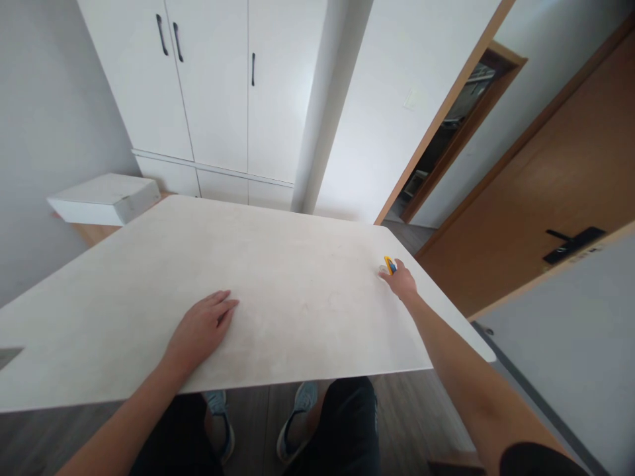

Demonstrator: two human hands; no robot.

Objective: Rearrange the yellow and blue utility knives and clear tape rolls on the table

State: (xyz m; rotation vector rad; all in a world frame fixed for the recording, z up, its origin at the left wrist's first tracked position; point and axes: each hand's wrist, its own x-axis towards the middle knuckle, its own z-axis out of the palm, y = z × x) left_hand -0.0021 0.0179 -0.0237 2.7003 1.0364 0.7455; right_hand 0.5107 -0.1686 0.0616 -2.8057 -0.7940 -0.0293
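**Operator:** Right hand (401, 283) is stretched far out toward the table's (297, 291) far right corner, fingers curled down over a small yellow-and-blue object (389, 265). I read it as fingertips touching or just closing on it, but the hand covers most of it, so I cannot tell whether it is actually pinched yet.

**Observer:** And your other hand?

**Operator:** My left hand (201, 328) lies flat on the tabletop near the front edge, palm down, fingers together and relaxed, holding nothing. It is well apart from the object.

**Observer:** What is that thing, do you think?

**Operator:** Too small to say for sure. It looks like a short plastic item, with a pale or clear bit at its left side. It sits on the tabletop close to the rounded corner, near the edge.

**Observer:** How would it handle?

**Operator:** My judgement: light and rigid, hard plastic, nothing that bends. The tabletop looks smooth and matte, so a light piece like that could skate away if nudged rather than gripped. I would take it across its narrow sides between thumb and forefinger, at the middle of its length, not by the pale end, which I cannot make out well.

**Observer:** Anything else about?

**Operator:** A white box (105, 198) beyond the table's far left corner.
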